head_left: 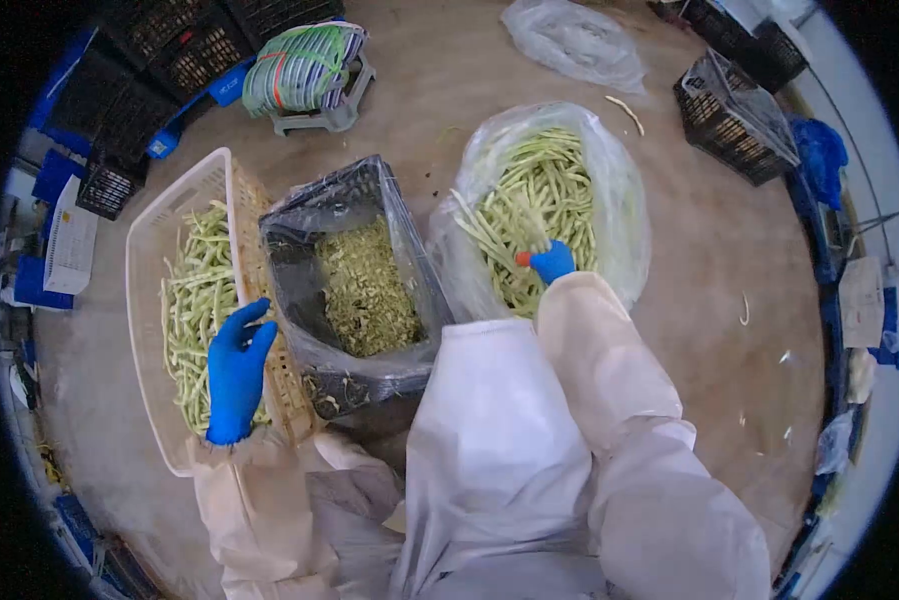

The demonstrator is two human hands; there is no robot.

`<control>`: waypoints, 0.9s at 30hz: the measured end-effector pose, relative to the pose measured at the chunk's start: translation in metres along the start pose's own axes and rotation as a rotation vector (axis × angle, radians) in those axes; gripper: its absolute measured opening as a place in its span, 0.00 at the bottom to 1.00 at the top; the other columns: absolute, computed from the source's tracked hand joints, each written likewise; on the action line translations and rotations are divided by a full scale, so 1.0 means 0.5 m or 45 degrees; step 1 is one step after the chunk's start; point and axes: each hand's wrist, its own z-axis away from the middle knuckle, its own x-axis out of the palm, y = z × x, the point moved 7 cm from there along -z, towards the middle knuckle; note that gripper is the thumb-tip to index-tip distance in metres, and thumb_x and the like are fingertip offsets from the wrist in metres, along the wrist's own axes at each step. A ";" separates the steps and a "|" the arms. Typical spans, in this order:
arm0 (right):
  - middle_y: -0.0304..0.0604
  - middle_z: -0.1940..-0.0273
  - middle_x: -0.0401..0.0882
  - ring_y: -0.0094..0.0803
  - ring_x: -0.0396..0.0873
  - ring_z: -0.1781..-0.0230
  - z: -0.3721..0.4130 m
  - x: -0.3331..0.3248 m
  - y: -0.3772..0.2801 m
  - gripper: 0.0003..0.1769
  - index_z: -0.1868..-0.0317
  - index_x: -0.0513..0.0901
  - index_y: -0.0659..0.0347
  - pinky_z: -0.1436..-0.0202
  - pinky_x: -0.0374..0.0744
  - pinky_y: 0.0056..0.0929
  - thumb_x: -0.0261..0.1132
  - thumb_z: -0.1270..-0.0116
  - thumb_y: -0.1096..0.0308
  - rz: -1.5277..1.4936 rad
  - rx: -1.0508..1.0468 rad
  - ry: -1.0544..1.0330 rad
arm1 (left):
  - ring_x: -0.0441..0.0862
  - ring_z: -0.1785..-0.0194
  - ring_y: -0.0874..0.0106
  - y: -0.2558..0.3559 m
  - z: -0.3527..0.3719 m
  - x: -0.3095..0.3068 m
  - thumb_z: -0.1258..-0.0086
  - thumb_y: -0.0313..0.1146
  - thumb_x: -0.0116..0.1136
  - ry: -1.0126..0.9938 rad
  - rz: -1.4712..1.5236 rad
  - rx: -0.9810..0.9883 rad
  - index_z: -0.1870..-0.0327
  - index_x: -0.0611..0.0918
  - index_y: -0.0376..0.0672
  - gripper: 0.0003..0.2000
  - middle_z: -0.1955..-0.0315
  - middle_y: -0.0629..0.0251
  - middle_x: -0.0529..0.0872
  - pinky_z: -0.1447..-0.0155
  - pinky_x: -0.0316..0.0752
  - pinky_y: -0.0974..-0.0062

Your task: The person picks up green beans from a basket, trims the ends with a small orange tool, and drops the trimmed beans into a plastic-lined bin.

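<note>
Head view: my left hand is spread flat, fingers together, resting on the basket beans inside the basket. My right hand is half hidden by my sleeve, so I cannot tell whether it pinches anything; an orange tip shows at its thumb side. Around it lie the bag beans in the bag. Between my hands stands the crate of trimmings. I'd take few pods, ends aligned, lifting gently so the bag stays put.
</note>
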 end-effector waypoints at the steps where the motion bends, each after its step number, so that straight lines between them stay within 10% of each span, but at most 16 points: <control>1: 0.47 0.72 0.82 0.34 0.81 0.74 0.033 -0.034 -0.041 0.24 0.61 0.83 0.65 0.68 0.77 0.35 0.76 0.59 0.60 -0.070 0.016 0.052 | 0.77 0.57 0.75 0.005 0.001 0.000 0.36 0.29 0.59 -0.001 -0.004 0.028 0.45 0.77 0.38 0.17 0.53 0.62 0.82 0.51 0.72 0.78; 7: 0.43 0.73 0.82 0.30 0.79 0.78 -0.005 -0.132 0.012 0.22 0.64 0.83 0.66 0.73 0.77 0.32 0.76 0.60 0.64 0.278 0.082 -0.069 | 0.77 0.59 0.76 0.022 0.018 0.001 0.36 0.31 0.59 -0.022 0.100 0.129 0.46 0.78 0.38 0.17 0.56 0.63 0.83 0.53 0.72 0.78; 17: 0.39 0.71 0.79 0.26 0.76 0.76 0.221 -0.236 -0.570 0.20 0.61 0.81 0.65 0.73 0.73 0.25 0.75 0.52 0.63 -0.238 -0.505 -0.093 | 0.79 0.57 0.75 0.094 0.066 0.008 0.35 0.37 0.59 -0.244 0.417 0.184 0.46 0.77 0.36 0.19 0.56 0.64 0.82 0.56 0.74 0.77; 27: 0.38 0.71 0.78 0.26 0.76 0.73 0.497 0.148 -0.795 0.18 0.59 0.80 0.61 0.74 0.73 0.25 0.67 0.43 0.56 -0.632 -0.422 -1.029 | 0.74 0.43 0.68 0.193 0.116 0.027 0.27 0.40 0.47 -0.568 1.236 0.417 0.34 0.65 0.39 0.23 0.43 0.60 0.74 0.43 0.71 0.69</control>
